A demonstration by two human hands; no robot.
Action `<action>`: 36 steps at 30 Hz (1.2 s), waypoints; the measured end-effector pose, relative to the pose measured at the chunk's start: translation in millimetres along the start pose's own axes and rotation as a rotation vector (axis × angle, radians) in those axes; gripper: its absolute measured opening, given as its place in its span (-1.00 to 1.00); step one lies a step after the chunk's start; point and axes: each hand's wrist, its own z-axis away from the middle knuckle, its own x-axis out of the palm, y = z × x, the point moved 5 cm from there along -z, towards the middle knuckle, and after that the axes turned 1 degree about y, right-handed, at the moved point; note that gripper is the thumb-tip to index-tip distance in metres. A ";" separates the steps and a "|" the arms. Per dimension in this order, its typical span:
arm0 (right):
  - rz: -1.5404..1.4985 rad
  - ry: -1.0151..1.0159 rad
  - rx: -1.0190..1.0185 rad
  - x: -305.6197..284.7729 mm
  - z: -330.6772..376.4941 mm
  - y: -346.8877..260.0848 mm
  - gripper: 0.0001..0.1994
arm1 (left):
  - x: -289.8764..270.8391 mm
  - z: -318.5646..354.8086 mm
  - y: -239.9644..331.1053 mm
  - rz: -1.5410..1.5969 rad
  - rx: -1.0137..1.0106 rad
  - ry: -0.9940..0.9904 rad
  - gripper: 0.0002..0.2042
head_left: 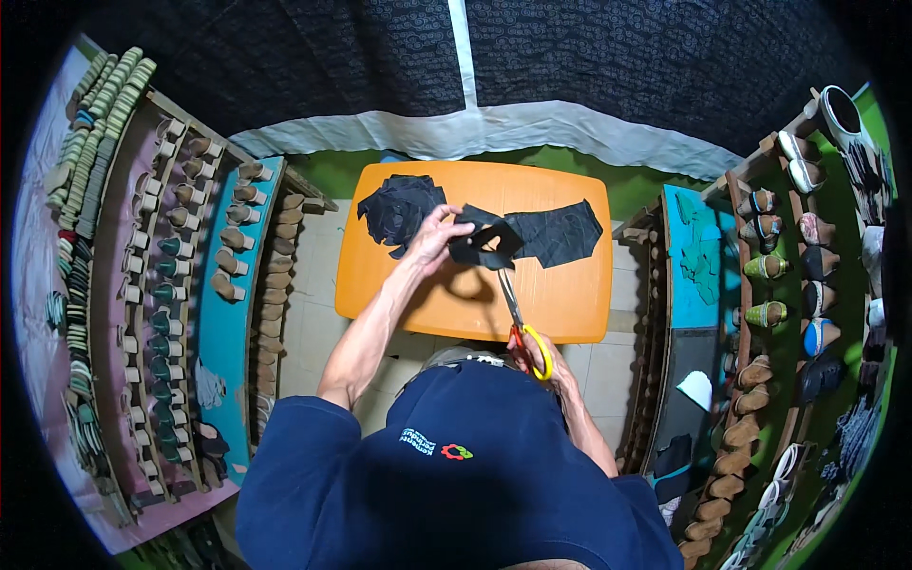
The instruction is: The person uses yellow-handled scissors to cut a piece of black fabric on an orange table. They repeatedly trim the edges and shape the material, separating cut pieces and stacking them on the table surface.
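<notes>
Pinched in the fingers of my left hand (435, 237) is a black fabric piece (467, 251), raised above the orange table (560, 294). An opening shows in the middle of that piece. My right hand (540, 357) grips scissors (532, 350) with yellow and red handles, partly hidden by my body. The blades point away from me, and their tips reach the near edge of the held piece. To the right, a larger black cloth (560, 234) lies spread on the table. A heap of black cloth pieces (403, 211) sits at the table's left.
Racks of wooden shoe lasts (242, 214) and shoes (765, 266) stand on both sides. Green scraps (698, 247) lie on a blue shelf at right. Dark patterned curtains (608, 66) with a white border hang behind the table.
</notes>
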 end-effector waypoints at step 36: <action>0.004 0.067 -0.073 23.6 -28.5 -52.5 -0.43 | -3.3 -10.8 16.3 -0.376 0.029 -0.076 -0.49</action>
